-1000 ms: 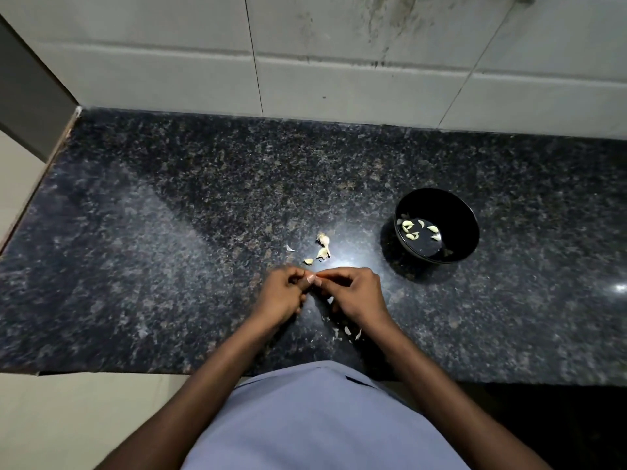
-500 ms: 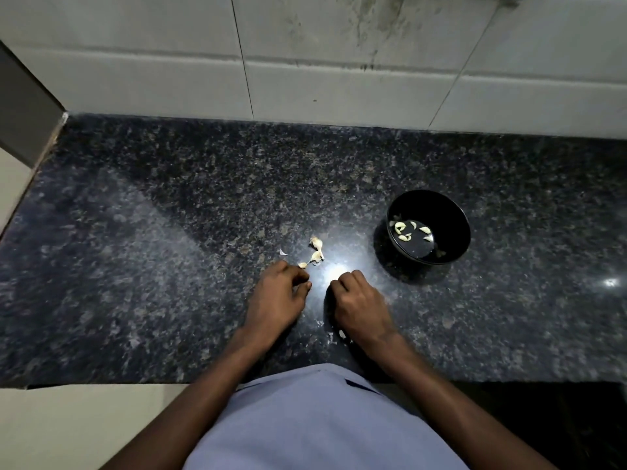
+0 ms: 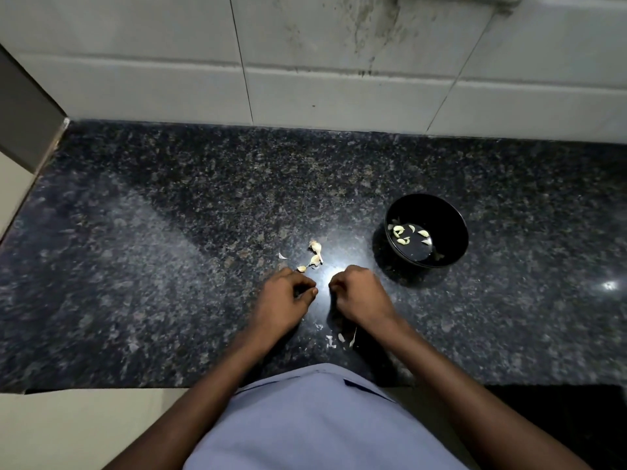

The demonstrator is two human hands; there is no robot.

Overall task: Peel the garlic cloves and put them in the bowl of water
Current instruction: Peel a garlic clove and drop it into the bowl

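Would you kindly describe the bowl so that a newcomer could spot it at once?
Start from the dark speckled counter below the tiled wall. On its right part, just beyond the right hand, stands the bowl. It is the only vessel there: round, black, holding water with pale peeled cloves, unlike the loose garlic lying bare on the stone.

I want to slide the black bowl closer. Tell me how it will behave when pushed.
The bowl holds shallow water with cloves floating, so a quick shove would probably slosh. Its base looks narrower than its rim, so a high push might tip it. The polished counter should let it slide easily.
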